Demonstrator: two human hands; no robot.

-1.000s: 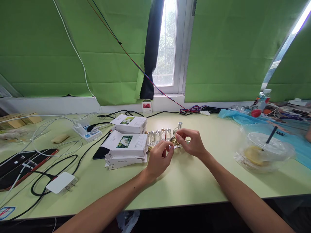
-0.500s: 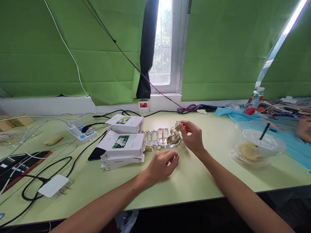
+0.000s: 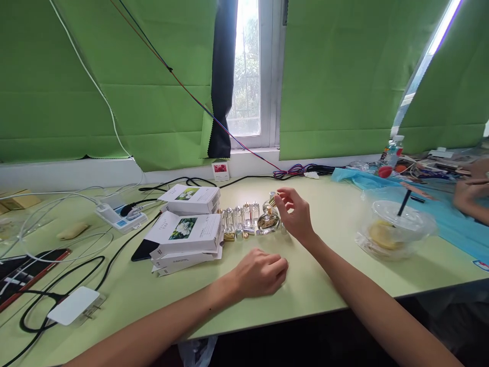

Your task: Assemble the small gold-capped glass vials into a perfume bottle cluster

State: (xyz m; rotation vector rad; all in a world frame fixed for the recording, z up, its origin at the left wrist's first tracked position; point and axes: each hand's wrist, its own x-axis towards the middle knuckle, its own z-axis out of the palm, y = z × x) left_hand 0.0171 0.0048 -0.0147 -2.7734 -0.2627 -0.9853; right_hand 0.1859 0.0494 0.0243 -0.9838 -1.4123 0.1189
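Note:
My right hand [image 3: 295, 211] pinches a small gold cap [image 3: 273, 197] at the top of a glass bottle behind the round perfume bottle [image 3: 269, 220]. On the table in front, my left hand [image 3: 262, 272] rests with its fingers curled in; nothing shows in it. Several slim glass bottles [image 3: 239, 218] stand in a row left of the round bottle. Small loose caps [image 3: 245, 235] lie before them. White boxes with flower pictures [image 3: 202, 232] are stacked left of the bottles.
A bagged cup with a straw [image 3: 385, 232] stands at the right. A power strip [image 3: 120, 216], cables and a white charger [image 3: 73, 306] occupy the left. Blue plastic [image 3: 439, 216] lies at the far right, near another person's arm [image 3: 471, 196].
My left hand has moved slightly toward the table's front edge and its fingers have curled in more. The whole view has shifted a little. My right hand stays by the bottles.

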